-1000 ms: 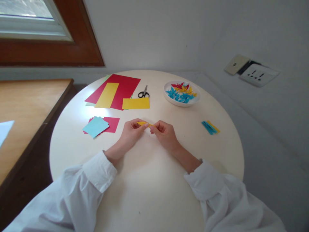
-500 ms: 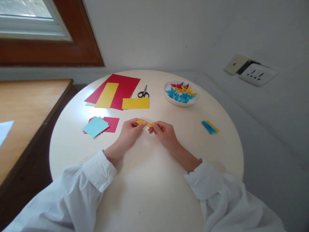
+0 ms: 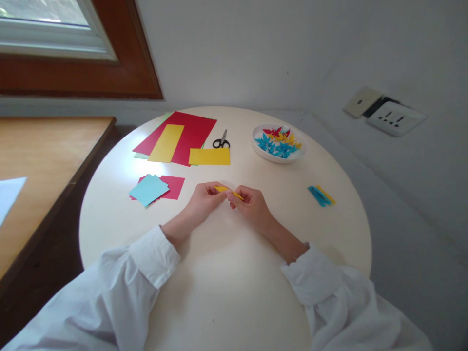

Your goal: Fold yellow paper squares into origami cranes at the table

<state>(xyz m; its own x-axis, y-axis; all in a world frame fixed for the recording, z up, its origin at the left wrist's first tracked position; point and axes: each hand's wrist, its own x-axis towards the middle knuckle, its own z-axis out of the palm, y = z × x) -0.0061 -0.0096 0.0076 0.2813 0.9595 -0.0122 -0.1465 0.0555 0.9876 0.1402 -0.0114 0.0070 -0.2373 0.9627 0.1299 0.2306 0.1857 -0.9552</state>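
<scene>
My left hand (image 3: 205, 201) and my right hand (image 3: 252, 204) meet above the middle of the round white table (image 3: 234, 287). Between them is a small piece of folded yellow paper (image 3: 221, 189), narrow and pointed at its left end. The left thumb and fingers pinch its left part. On the right part, the other thumb and fingers are closed, and the two thumb tips nearly touch. My fingers cover some of the paper, so its full shape is hidden.
Behind lie red sheets (image 3: 197, 127), a yellow strip (image 3: 210, 156) and black-handled scissors (image 3: 221, 141). A white dish (image 3: 272, 158) holds red, yellow and blue folded paper pieces. Light blue squares (image 3: 149, 190) lie left; blue and yellow folded strips (image 3: 320, 196) lie right.
The thumbs have come together, and the yellow paper now slants down to the right instead of lying nearly level. The whole view has shifted slightly.
</scene>
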